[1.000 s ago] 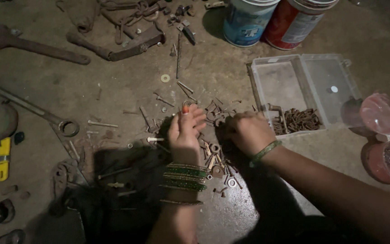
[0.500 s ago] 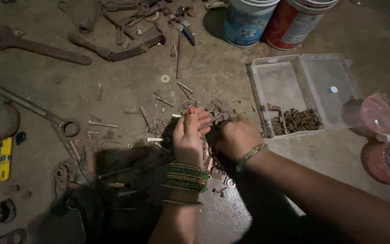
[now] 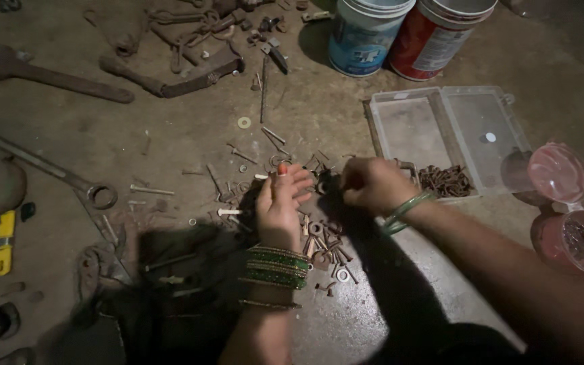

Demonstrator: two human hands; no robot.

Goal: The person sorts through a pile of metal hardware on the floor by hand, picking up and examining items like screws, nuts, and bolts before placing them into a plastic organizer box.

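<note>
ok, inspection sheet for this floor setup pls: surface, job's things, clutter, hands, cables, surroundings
Surface: dusty concrete floor, dim light.
Job's things: pile of rusty bolts, nuts and washers under both hands; open clear plastic case holding rusty screws.
Clutter: wrenches, loose washer, yellow tool, two pink cups.
Hands: left hand flat on the pile, green bangles; right hand curled over the pile, whether it holds a piece cannot be told.
Cables: nothing seen.
Surroundings: blue bucket, red bucket.

Single head-worn view looked steeply down, close above the floor (image 3: 103, 142) and both hands' working area.
</note>
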